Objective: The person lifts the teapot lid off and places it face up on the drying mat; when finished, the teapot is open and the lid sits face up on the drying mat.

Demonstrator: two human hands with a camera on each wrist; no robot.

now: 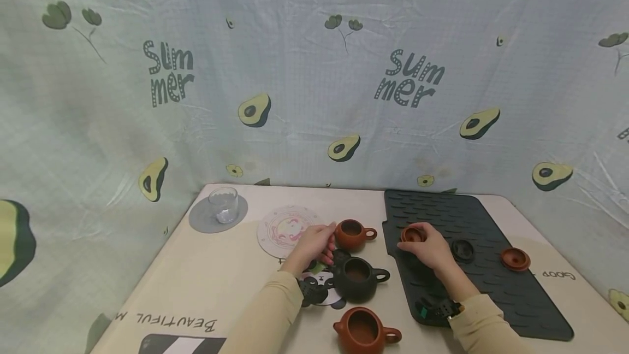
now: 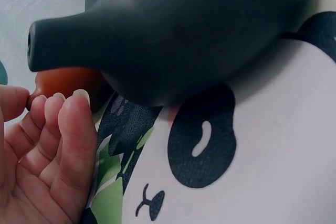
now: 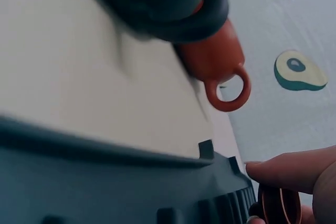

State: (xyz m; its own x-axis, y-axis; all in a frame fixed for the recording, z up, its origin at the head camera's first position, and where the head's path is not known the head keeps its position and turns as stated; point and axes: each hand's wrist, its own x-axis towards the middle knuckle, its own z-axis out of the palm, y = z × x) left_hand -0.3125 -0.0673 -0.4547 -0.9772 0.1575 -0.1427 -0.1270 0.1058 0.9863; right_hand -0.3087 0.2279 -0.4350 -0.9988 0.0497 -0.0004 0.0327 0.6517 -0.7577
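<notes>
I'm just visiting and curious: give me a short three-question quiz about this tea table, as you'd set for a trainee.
1. True or false: the right hand holds a glass cup.
2. Multiple choice: how many lidless teapots stand on the table? A) one B) three C) five
3. Fill in: the lids lie on the dark ______.

Key:
1. False. The right hand pinches a brown lid over the ridged mat; the glass cup stands apart on a grey coaster.
2. B. There are a far brown teapot, which the left hand touches, a black teapot and a near brown teapot.
3. Mat, with a black lid and another brown lid.
</notes>
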